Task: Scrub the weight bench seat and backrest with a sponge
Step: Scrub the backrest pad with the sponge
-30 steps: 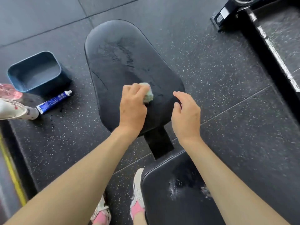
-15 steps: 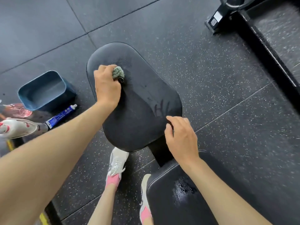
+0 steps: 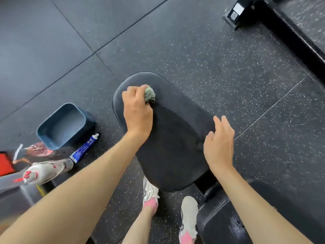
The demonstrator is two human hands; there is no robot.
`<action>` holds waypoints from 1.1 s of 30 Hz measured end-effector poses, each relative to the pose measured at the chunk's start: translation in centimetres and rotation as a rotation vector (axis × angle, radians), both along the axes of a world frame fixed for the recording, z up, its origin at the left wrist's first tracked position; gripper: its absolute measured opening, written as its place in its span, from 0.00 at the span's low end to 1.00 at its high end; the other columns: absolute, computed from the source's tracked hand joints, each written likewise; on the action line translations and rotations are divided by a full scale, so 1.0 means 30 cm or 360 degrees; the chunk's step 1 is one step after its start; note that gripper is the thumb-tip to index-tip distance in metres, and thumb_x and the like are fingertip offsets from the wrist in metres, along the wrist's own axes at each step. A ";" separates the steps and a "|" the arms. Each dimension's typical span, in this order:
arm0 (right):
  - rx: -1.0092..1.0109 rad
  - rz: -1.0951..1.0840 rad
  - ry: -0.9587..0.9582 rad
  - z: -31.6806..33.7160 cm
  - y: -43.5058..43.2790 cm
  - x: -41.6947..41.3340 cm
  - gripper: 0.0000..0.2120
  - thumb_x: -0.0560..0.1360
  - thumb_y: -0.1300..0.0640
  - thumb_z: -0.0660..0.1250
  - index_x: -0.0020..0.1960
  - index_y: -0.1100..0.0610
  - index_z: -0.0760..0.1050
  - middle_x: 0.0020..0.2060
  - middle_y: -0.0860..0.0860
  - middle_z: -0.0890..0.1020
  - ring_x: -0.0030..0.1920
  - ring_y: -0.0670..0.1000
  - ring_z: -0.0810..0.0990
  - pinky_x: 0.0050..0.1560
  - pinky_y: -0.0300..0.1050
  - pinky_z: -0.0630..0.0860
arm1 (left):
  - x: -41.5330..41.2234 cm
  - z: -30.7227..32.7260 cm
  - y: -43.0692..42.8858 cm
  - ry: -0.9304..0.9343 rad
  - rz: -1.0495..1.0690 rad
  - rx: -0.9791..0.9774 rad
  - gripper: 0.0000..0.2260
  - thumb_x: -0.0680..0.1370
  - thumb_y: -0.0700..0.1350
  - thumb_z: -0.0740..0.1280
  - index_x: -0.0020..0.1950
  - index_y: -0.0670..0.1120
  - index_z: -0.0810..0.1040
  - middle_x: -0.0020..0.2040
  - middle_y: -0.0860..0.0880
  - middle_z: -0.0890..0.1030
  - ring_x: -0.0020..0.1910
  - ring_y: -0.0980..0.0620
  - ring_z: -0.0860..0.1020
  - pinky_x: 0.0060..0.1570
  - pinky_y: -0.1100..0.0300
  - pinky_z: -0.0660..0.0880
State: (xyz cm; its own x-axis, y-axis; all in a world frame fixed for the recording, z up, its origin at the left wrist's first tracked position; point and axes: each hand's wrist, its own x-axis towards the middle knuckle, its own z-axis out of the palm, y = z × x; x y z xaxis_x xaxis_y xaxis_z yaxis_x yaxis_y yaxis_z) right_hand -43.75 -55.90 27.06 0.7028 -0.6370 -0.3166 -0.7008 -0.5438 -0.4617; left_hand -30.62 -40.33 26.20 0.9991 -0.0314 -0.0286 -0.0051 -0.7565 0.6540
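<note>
The black padded bench seat (image 3: 175,138) fills the middle of the head view. My left hand (image 3: 137,110) grips a green sponge (image 3: 149,94) and presses it on the seat's far left part. My right hand (image 3: 219,143) hovers with relaxed, spread fingers over the seat's right edge and holds nothing. The black backrest (image 3: 226,224), with a wet patch on it, lies at the bottom right. A dark bracket (image 3: 205,184) joins seat and backrest.
On the speckled rubber floor to the left sit a blue tub (image 3: 63,125), a blue and white tube (image 3: 84,148) and a white spray bottle (image 3: 44,171). My two shoes (image 3: 188,219) stand below the seat. A black machine frame (image 3: 281,29) runs along the top right.
My left hand carried the sponge from the seat's near part to its far left end, where it stays. My right hand lifted off the seat's right edge and its fingers spread.
</note>
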 end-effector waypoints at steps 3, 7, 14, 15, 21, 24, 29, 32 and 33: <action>0.0141 -0.0332 -0.0019 0.007 -0.012 0.037 0.21 0.80 0.61 0.54 0.73 0.58 0.64 0.72 0.53 0.67 0.72 0.53 0.61 0.70 0.48 0.58 | 0.031 -0.029 -0.050 0.0045 0.0107 0.0216 0.22 0.69 0.29 0.57 0.59 0.43 0.77 0.55 0.43 0.73 0.54 0.42 0.68 0.45 0.56 0.68; 0.0164 -0.0503 0.0128 0.018 -0.038 0.078 0.15 0.80 0.61 0.52 0.57 0.62 0.76 0.60 0.57 0.77 0.58 0.59 0.70 0.56 0.47 0.62 | -0.205 -0.061 -0.134 0.0016 -0.0731 -0.0014 0.22 0.63 0.29 0.58 0.52 0.44 0.77 0.46 0.46 0.74 0.45 0.46 0.66 0.34 0.48 0.73; 0.0170 -0.0482 0.0250 0.039 -0.076 0.114 0.12 0.76 0.63 0.52 0.39 0.71 0.65 0.41 0.66 0.73 0.40 0.57 0.64 0.38 0.51 0.55 | -0.007 -0.026 0.019 -0.0084 -0.0306 -0.0098 0.22 0.66 0.32 0.57 0.54 0.47 0.79 0.47 0.46 0.77 0.48 0.43 0.71 0.46 0.48 0.72; 0.0148 -0.0464 0.0250 0.035 -0.073 0.113 0.11 0.76 0.63 0.52 0.38 0.69 0.64 0.42 0.66 0.73 0.40 0.57 0.64 0.38 0.51 0.55 | 0.065 -0.026 0.039 -0.0126 -0.0045 -0.0016 0.22 0.67 0.32 0.56 0.55 0.45 0.80 0.49 0.44 0.77 0.50 0.42 0.71 0.49 0.49 0.71; 0.0126 -0.0366 0.0237 0.012 -0.104 0.093 0.15 0.81 0.61 0.52 0.49 0.65 0.76 0.47 0.62 0.79 0.49 0.63 0.74 0.45 0.48 0.63 | 0.162 -0.043 -0.112 -0.0018 0.0188 0.0242 0.22 0.71 0.29 0.57 0.59 0.47 0.77 0.57 0.46 0.74 0.54 0.44 0.68 0.42 0.63 0.59; 0.0360 -0.0707 0.0141 -0.005 -0.136 0.094 0.15 0.79 0.55 0.55 0.49 0.56 0.80 0.50 0.50 0.81 0.57 0.57 0.76 0.60 0.51 0.68 | 0.036 -0.061 -0.230 -0.0083 -0.0307 0.0055 0.21 0.65 0.29 0.58 0.52 0.45 0.79 0.51 0.47 0.77 0.49 0.46 0.68 0.39 0.55 0.69; 0.1054 -0.1257 -0.0230 0.055 -0.154 0.063 0.22 0.83 0.48 0.50 0.62 0.62 0.75 0.55 0.56 0.80 0.56 0.51 0.78 0.59 0.44 0.71 | -0.298 -0.063 -0.327 0.0003 -0.0876 -0.0031 0.15 0.69 0.36 0.56 0.49 0.44 0.78 0.45 0.49 0.76 0.44 0.49 0.66 0.28 0.58 0.68; 0.1145 -0.1305 -0.0254 0.071 -0.168 0.023 0.25 0.83 0.47 0.48 0.65 0.64 0.72 0.60 0.59 0.78 0.61 0.54 0.76 0.65 0.47 0.69 | -0.421 -0.079 -0.298 -0.0058 -0.1301 -0.0043 0.15 0.67 0.33 0.60 0.48 0.44 0.80 0.45 0.49 0.79 0.41 0.50 0.65 0.24 0.63 0.63; 0.1153 -0.1309 -0.0248 0.069 -0.170 0.013 0.25 0.83 0.46 0.48 0.65 0.64 0.72 0.60 0.59 0.78 0.61 0.54 0.76 0.65 0.47 0.69 | -0.427 -0.079 -0.276 -0.0059 -0.1494 -0.0089 0.16 0.67 0.31 0.61 0.48 0.44 0.80 0.45 0.49 0.79 0.42 0.50 0.65 0.25 0.63 0.64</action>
State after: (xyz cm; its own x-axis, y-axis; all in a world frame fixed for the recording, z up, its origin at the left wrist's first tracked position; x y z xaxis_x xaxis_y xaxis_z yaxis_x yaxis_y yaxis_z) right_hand -43.36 -60.99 29.15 0.2150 -0.6277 -0.7482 -0.6306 0.4958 -0.5971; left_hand -43.43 -48.61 23.81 0.5648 -0.8248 0.0285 -0.6182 -0.4000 0.6766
